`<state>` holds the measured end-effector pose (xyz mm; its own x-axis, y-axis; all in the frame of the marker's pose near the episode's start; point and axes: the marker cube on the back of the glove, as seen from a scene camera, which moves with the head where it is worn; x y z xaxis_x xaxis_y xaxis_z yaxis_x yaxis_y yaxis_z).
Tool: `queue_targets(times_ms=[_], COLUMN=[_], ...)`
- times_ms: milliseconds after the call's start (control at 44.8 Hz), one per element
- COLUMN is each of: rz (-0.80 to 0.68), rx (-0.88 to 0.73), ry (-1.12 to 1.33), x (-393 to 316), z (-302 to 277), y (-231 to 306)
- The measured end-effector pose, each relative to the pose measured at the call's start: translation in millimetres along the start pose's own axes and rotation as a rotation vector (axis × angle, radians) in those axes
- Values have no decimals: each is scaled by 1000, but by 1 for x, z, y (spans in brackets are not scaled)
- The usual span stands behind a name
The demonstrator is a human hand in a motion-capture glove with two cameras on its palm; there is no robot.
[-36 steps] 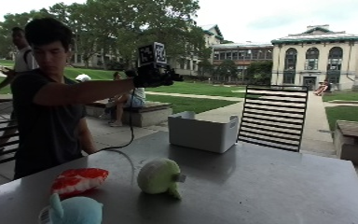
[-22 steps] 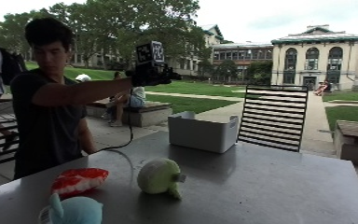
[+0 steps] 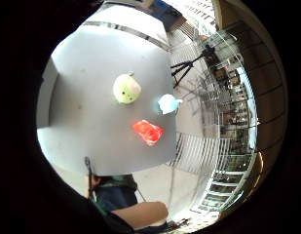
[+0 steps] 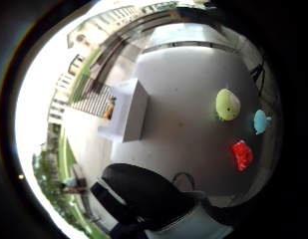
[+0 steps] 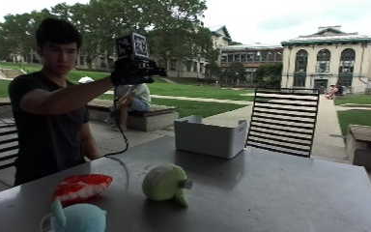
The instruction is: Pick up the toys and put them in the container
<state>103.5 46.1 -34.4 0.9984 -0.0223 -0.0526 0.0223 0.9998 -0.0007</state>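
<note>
The person's gloved right hand [image 5: 133,73] is raised at shoulder height, arm stretched forward, fingers curled and holding nothing.

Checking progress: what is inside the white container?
From the thumb-side palm view, the white container holds something orange-yellow at one end; the rest looks bare. The outside view hides its interior.

Your outside camera sits low at the table's [image 5: 288,193] near edge, facing across it toward the person. Both palm cameras look down from high above the table. All three views share the tabletop and three toys; the white bin [image 4: 129,112] escapes the little-finger view.
</note>
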Motion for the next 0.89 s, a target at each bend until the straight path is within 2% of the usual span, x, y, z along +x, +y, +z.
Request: queue_targets(times_ms=[268, 581, 893], rz=[56, 173, 215], rx=[-36, -88, -160], ry=[30, 17, -8], x=[85, 181, 219], z=[43, 136, 220], y=[33, 80, 111])
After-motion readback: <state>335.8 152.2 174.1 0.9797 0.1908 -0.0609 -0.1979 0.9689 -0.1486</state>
